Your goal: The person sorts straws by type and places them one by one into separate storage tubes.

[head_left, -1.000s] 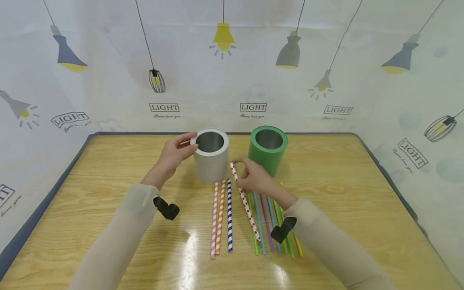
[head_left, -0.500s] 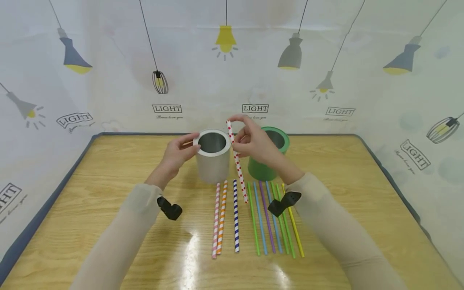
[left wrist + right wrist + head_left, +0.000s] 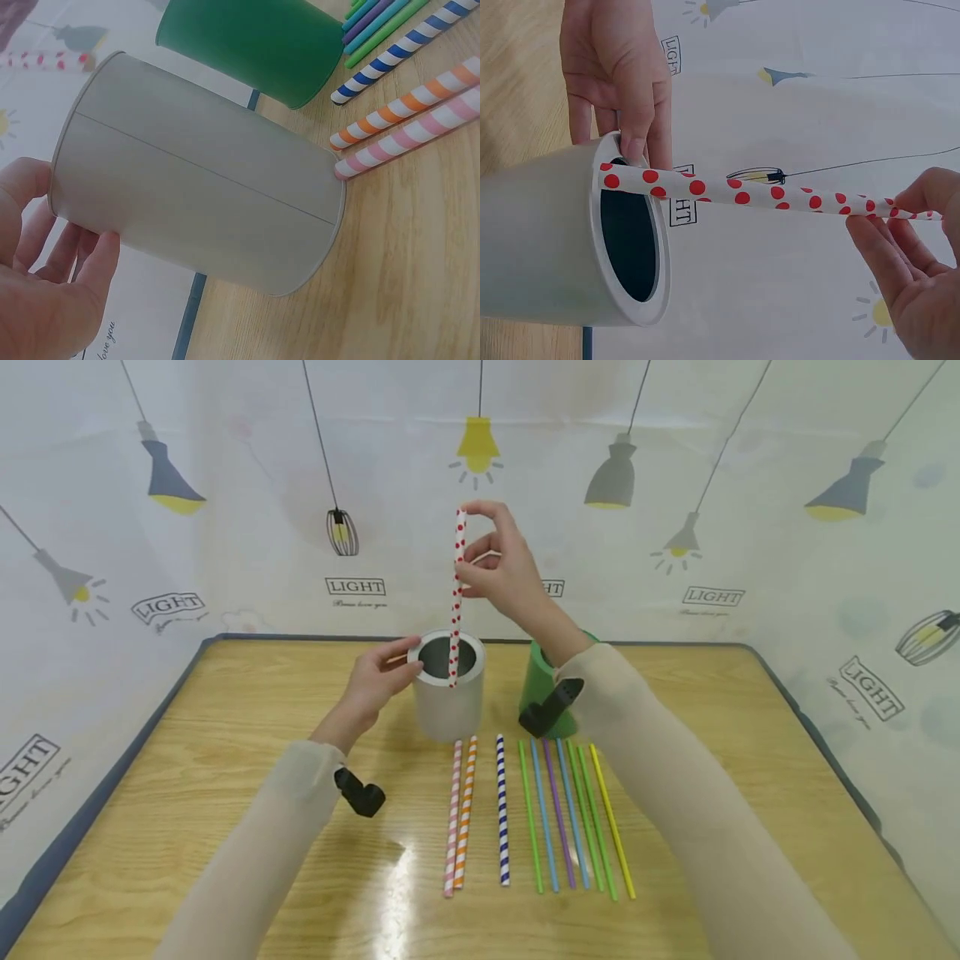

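Note:
My right hand [image 3: 504, 564] pinches a white paper straw with red dots [image 3: 456, 614] between thumb and fingers. The straw stands nearly upright, its lower end at the mouth of a white cylindrical container [image 3: 448, 712]. Whether that end is past the rim I cannot tell. On the container's left, my left hand [image 3: 372, 683] holds the rim, thumb tip over the edge in the right wrist view and fingers on the outside. Three striped paper straws lie in front: pink [image 3: 453, 827], orange [image 3: 466, 818] and dark blue [image 3: 503, 818].
A green cylindrical container [image 3: 538, 681] stands to the right, partly behind my right arm. Several thin straws lie before it, among them a green straw [image 3: 531, 818], a purple straw [image 3: 560, 818] and a yellow straw [image 3: 613, 822]. A lamp-print sheet [image 3: 255, 527] rises behind the wooden table [image 3: 225, 727].
My right hand has lifted the red-dotted straw off the table, up and leftward, from beside the white container to its mouth. My left hand has stayed at the rim.

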Motion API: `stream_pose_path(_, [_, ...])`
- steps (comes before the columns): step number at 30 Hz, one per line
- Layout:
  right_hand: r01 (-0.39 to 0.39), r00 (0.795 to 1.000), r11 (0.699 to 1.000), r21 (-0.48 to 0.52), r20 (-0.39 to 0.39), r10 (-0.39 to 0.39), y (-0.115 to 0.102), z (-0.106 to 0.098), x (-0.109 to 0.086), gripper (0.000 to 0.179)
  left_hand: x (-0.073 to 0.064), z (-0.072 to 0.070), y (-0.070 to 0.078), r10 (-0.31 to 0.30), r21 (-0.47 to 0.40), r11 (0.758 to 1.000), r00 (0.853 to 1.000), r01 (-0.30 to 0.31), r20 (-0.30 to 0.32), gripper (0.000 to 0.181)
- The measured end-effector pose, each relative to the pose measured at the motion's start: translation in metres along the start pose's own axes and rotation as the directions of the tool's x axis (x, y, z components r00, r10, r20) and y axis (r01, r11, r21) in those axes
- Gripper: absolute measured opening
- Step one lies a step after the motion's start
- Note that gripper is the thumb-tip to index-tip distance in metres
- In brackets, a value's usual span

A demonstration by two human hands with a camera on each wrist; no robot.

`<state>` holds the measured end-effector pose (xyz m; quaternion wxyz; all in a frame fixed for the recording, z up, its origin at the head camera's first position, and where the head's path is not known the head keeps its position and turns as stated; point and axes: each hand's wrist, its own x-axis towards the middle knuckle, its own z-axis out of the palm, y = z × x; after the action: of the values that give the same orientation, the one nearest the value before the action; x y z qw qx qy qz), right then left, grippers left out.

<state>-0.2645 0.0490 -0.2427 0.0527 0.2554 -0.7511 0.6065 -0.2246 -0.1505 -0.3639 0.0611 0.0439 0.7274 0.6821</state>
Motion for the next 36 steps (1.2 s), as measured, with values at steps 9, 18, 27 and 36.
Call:
stream_pose_path(9, [-0.068,0.998,0.998,-0.016,0.015,0.068,0.026,0.01,0.016,0.059,-0.001,0.001,0.0,-0.005,0.0,1.0,1.0,0.005,-0.005,0.046])
stream_pose_path(18, [-0.223,0.97,0.973,-0.058,0.088,0.228,0.061,0.023,0.009,0.058,0.001,0.001,-0.001,-0.003,-0.001,1.0,1.0,0.003,-0.011,0.045])
stream_pose_path(27, [-0.272,0.946,0.95,-0.153,0.136,0.293,0.077,0.032,0.003,0.049,0.002,0.0,-0.001,-0.002,0.002,1.0,1.0,0.002,-0.023,0.045])
stream_pose_path(36, [-0.137,0.962,0.944,-0.301,0.185,0.199,0.082,0.037,0.0,0.037,0.003,-0.002,-0.002,0.003,0.008,1.0,1.0,-0.002,-0.02,0.045])
